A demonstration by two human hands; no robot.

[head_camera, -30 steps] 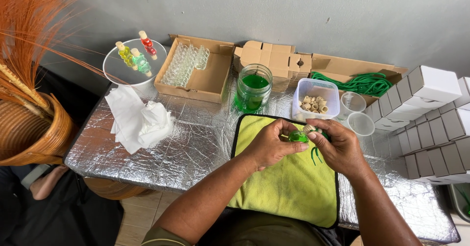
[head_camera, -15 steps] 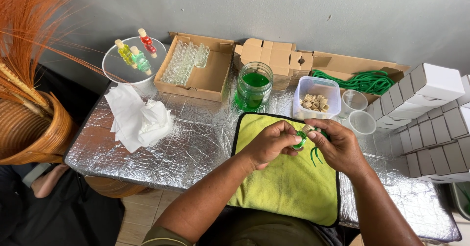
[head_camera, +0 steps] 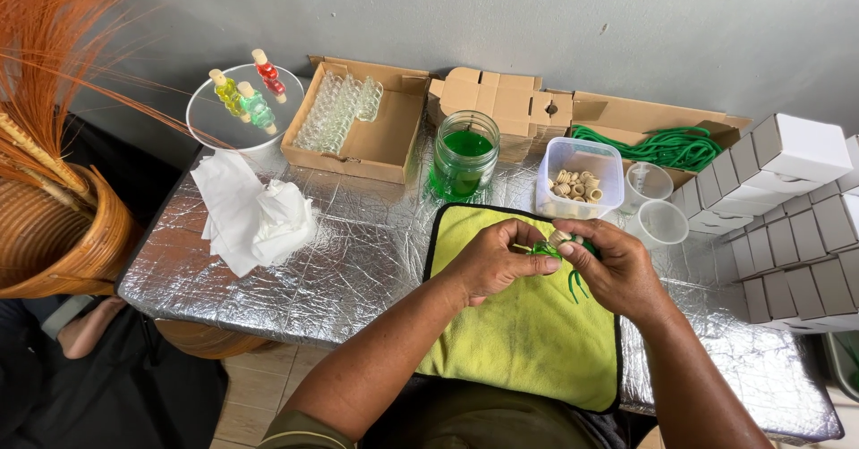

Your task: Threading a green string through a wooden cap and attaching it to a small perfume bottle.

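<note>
Over a yellow-green cloth [head_camera: 528,333] with a black border, both my hands meet on a small bottle of green liquid [head_camera: 548,249] stopped with a cork [head_camera: 560,237]. My left hand [head_camera: 492,259] pinches the bottle from the left. My right hand [head_camera: 616,266] grips it from the right, thumb near the cork, and a green cord [head_camera: 574,281] dangles below the fingers. Most of the bottle is hidden by my fingers.
On the foil-covered table [head_camera: 349,261]: a jar of green liquid [head_camera: 463,154], a plastic tub of corks [head_camera: 580,179], two clear cups [head_camera: 653,203], a cardboard box of empty glass bottles [head_camera: 353,118], a round tray with coloured bottles [head_camera: 243,100], crumpled white paper [head_camera: 255,212], green cords [head_camera: 667,145], stacked white boxes [head_camera: 796,199]. A wicker basket [head_camera: 54,225] stands left.
My fingers have shifted slightly on the small bottle, and the cork now shows at its top. Both hands stay over the cloth.
</note>
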